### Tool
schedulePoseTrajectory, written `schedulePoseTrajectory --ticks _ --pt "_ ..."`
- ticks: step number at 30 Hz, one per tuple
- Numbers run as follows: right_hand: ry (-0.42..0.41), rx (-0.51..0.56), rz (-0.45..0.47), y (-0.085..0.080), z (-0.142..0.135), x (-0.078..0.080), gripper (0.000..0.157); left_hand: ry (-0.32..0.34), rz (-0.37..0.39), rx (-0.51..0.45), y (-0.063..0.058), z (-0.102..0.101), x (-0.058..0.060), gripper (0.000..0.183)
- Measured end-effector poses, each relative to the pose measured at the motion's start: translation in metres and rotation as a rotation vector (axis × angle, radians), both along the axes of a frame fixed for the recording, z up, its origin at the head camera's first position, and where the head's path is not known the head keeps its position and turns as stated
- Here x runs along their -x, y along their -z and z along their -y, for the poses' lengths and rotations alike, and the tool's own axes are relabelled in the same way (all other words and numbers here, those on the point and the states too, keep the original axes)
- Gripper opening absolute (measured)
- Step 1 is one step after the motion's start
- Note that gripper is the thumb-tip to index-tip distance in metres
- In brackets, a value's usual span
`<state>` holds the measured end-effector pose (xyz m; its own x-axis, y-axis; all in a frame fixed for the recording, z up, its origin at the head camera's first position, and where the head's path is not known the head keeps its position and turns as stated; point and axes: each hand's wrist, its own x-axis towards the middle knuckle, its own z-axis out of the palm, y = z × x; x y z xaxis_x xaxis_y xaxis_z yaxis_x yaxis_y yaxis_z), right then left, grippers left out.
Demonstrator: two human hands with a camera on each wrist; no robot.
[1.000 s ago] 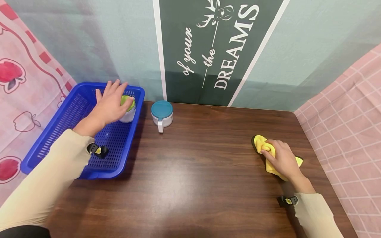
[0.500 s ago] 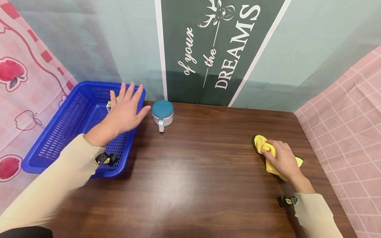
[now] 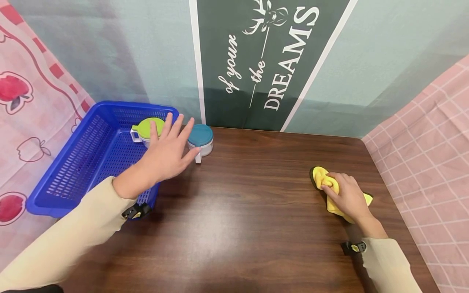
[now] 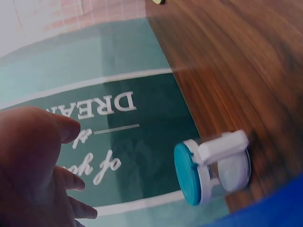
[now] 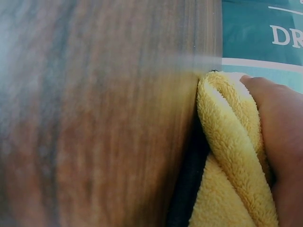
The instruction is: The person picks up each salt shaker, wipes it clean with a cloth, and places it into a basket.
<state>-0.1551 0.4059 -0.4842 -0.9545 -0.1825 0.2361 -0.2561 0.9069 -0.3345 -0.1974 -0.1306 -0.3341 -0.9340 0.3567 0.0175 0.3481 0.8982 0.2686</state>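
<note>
Left hand (image 3: 166, 155): fingers spread wide, holding nothing, left of centre in head frame, hiding part of right edge of basket (image 3: 110, 154) and of blue-lid jar (image 3: 202, 135). Clear of that jar in left wrist view. Right hand (image 3: 347, 196): gripping bunched yellow cloth (image 3: 334, 206) on bench (image 3: 249, 203), right side of frame. Blue-lid jar: upright on bench, upper left of centre, just right of basket, handle toward bottom of frame. Green-lid jar (image 3: 145, 127): upright inside basket, upper left of frame, handle pointing left. Backdrop (image 3: 256, 61): behind bench, top of frame, white lettering on dark panel.
</note>
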Motion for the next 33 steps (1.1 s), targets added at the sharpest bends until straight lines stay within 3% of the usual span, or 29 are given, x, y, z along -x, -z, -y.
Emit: schedulePoseTrajectory --ticks 22,33 --pt "0.003 -0.003 0.011 -0.001 -0.001 0.0 0.045 0.093 -0.054 0.041 0.001 -0.016 -0.03 0.075" --pt "0.002 0.0 0.011 -0.001 0.0 -0.001 0.044 0.09 -0.032 0.003 0.009 -0.02 -0.045 0.076"
